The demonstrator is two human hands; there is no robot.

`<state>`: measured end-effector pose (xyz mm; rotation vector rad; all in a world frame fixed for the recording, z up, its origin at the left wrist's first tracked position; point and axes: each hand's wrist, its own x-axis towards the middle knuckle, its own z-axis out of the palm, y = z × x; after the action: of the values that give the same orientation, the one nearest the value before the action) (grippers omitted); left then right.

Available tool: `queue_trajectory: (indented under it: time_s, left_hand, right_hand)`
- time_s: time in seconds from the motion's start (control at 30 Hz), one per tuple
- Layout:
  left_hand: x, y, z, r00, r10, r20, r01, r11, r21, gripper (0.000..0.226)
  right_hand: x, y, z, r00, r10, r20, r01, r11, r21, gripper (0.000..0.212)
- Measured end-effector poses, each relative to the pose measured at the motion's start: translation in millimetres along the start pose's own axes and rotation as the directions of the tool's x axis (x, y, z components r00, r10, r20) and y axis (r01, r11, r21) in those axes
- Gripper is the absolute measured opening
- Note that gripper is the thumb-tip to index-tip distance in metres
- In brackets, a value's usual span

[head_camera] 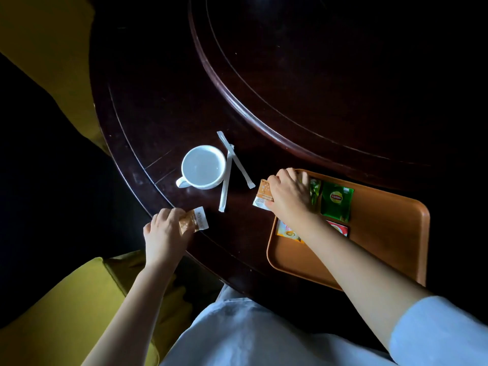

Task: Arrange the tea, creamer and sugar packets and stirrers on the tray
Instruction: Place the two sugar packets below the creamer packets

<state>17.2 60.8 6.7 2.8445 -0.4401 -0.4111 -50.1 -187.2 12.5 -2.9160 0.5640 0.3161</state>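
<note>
An orange tray (pixel 383 241) lies on the dark round table at the right. On it are two green tea packets (pixel 336 200), one half under my hand, plus a yellow packet (pixel 286 232) and a red packet (pixel 339 228) partly hidden by my forearm. My right hand (pixel 289 196) rests over the tray's left corner, pinching an orange-and-white packet (pixel 262 194) just outside the rim. My left hand (pixel 165 232) grips a similar orange packet (pixel 195 220) near the table's near edge. Two white paper-wrapped stirrers (pixel 228 175) lie crossed on the table between cup and tray.
A white cup (pixel 203 166) with its handle toward the lower left stands left of the stirrers. A raised inner ring (pixel 237 101) curves across the table beyond them. Yellow chair cushions (pixel 66 313) sit at the lower left and upper left.
</note>
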Motion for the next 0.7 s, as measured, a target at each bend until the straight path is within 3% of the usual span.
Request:
queue_trajectory:
  time_s: [0.13,0.23,0.3,0.37,0.47,0.57,0.7]
  left_hand:
    - [0.1,2.0,-6.9,0.995,-0.087,0.048,0.098,0.946,-0.31,0.02]
    - [-10.5,6.1,-12.6,0.983,-0.169,0.068,0.182,0.885,-0.428,0.009]
    - [-20.4,12.8,-16.5,0.972,-0.194,0.134,0.236,0.79,-0.566,0.011]
    - [-31.5,27.4,-20.0,0.957,-0.176,0.23,0.288,0.656,-0.698,0.016]
    - [-43.9,54.3,-16.4,0.954,-0.067,0.291,0.27,0.614,-0.742,0.02]
    - [-49.2,82.5,-6.0,0.953,0.074,0.295,0.158,0.708,-0.688,0.029]
    - [-55.2,119.0,12.7,0.92,0.273,0.282,-0.072,0.823,-0.563,0.038]
  right_hand:
    - [-5.2,1.7,1.0,0.993,0.067,-0.1,-0.044,0.977,0.209,0.015]
    - [-14.6,7.5,-3.4,0.991,0.132,-0.033,-0.096,0.853,0.513,0.004]
    - [-24.3,15.7,-6.6,0.978,0.182,0.105,-0.201,0.661,0.723,0.005]
    - [-37.3,26.0,-10.6,0.946,0.25,0.207,-0.296,0.404,0.865,0.014]
    - [-61.8,42.3,-14.9,0.869,0.327,0.371,-0.405,0.04,0.914,0.025]
    - [-90.7,63.5,-15.0,0.861,0.339,0.378,-0.401,-0.004,0.916,0.026]
    - [-128.0,95.2,-11.9,0.853,0.401,0.336,-0.386,0.05,0.921,0.033]
